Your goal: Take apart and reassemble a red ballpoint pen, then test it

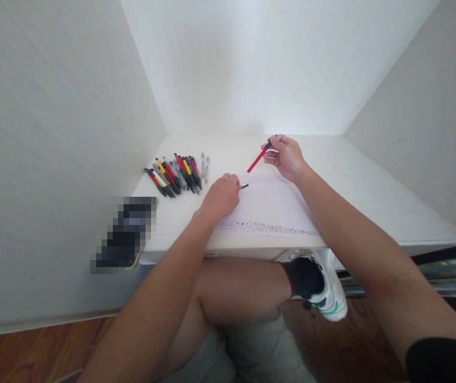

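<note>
My right hand (287, 157) is raised above the far edge of a white sheet of paper (271, 202). Its fingertips pinch the dark end of a red pen barrel (256, 160), which slants down to the left with its far end over the sheet. Resting near the sheet's upper left, my left hand (223, 196) is closed around a short black piece (244, 186). Only the end of that piece sticks out, so I cannot tell which part of a pen it may be. Small red and dark marks run along the sheet's near edge, with fainter marks at its far edge.
A pile of pens (176, 175) in red, yellow, black and clear lies at the left of the white desk (355, 181). Beside it are a few clear pieces (205, 166). A blurred-out dark object (126, 234) sits at the left edge. White walls enclose the desk.
</note>
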`<state>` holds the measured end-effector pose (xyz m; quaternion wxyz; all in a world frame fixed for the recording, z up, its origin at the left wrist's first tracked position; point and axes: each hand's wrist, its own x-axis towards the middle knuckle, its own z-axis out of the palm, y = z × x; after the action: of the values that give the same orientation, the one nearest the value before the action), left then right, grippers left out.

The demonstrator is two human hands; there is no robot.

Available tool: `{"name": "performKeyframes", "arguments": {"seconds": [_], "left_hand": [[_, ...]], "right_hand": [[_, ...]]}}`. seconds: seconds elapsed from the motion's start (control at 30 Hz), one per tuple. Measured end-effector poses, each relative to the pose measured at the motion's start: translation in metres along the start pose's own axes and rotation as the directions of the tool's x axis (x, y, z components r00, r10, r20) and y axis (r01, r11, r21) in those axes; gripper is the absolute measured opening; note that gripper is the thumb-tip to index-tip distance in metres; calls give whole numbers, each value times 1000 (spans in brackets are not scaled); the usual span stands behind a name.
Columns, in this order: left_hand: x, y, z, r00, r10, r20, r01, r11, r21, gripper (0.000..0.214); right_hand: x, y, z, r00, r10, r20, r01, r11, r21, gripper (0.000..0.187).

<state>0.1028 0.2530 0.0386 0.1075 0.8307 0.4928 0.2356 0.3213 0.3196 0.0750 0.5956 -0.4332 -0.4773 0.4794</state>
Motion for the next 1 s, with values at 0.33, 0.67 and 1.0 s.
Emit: {"name": "performKeyframes", "arguments": {"seconds": [0.33,0.67,1.0], "left_hand": [[8,11,-3,970,-228,-85,167,876,-452,15],[10,5,5,968,-235,-84,163,851,-499,13],[6,17,-7,938,-340,-68,241,780,-577,13]], "right_hand": [[-4,3,9,995,-12,102,12,1000,6,29],[0,4,6,993,-49,112,45,998,34,30],[1,5,2,976,-116,184,114,993,19,33]]}}
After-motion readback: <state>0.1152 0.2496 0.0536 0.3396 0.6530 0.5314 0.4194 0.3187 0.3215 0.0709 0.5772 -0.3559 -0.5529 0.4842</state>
